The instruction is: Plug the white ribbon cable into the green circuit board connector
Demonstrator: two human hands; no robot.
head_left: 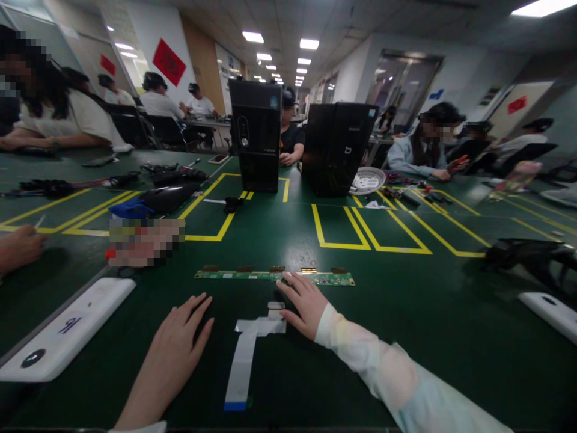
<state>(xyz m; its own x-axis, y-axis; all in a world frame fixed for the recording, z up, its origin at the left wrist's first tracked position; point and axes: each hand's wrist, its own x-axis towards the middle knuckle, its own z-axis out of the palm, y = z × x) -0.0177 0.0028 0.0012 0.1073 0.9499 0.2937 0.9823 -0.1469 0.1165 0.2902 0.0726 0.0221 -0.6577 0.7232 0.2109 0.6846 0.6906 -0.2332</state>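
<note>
A long, thin green circuit board (pixel 243 276) lies across the green table. Nearer the front is a flat white ribbon cable (pixel 241 367) with a blue end and a crosswise strip at its top, beside a small connector piece (pixel 276 306). My right hand (pixel 304 304) rests with fingers spread, its fingertips at the board's front edge and its thumb beside the small connector piece. To the left of the cable, my left hand (pixel 180 337) lies palm down on the table, fingers apart, holding nothing.
Two black computer towers (pixel 256 138) (pixel 338 147) stand at the back. A white device (pixel 67 331) lies at left, another (pixel 552 313) at right. Cables (pixel 45 187) and a blue-black item (pixel 153 201) sit back left. Another person's hand (pixel 20 248) is at the left edge.
</note>
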